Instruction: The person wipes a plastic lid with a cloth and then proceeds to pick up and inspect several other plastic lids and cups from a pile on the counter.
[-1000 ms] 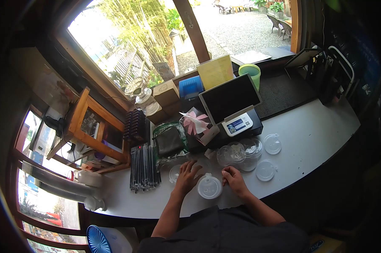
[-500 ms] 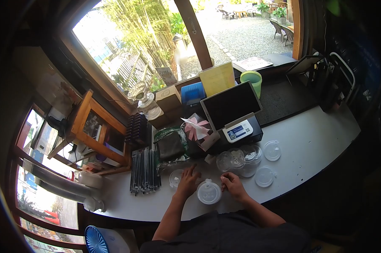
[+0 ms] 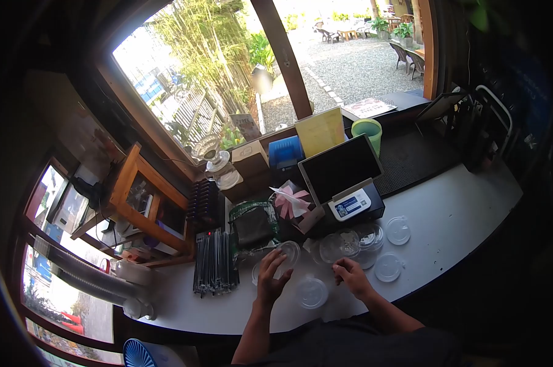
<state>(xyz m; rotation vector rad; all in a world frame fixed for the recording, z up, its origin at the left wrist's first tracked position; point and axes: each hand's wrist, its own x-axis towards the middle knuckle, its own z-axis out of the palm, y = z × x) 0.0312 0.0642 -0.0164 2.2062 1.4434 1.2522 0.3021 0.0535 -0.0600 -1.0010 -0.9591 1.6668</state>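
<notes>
1. Reaching over the white table (image 3: 466,202), two bare hands work on the person's side of the black screen (image 3: 340,168).
2. The left hand (image 3: 272,274) is down and left of the black screen. Its fingers are spread, right by one clear lid (image 3: 290,252). I cannot tell if it grips that lid.
3. The right hand (image 3: 351,278) is straight down from the black screen. Its fingers are curled in. I cannot tell if anything is pinched there.
4. A second clear lid (image 3: 313,292) lies between the hands, farther down from the black screen.
5. A bunch of clear round pieces (image 3: 342,246) sits just below the black screen. Two more clear lids (image 3: 398,230) lie flat, down and right of it.
6. A box with pink paper (image 3: 292,203) stands just left of the black screen. Long black sticks (image 3: 215,266) lie farther left.
</notes>
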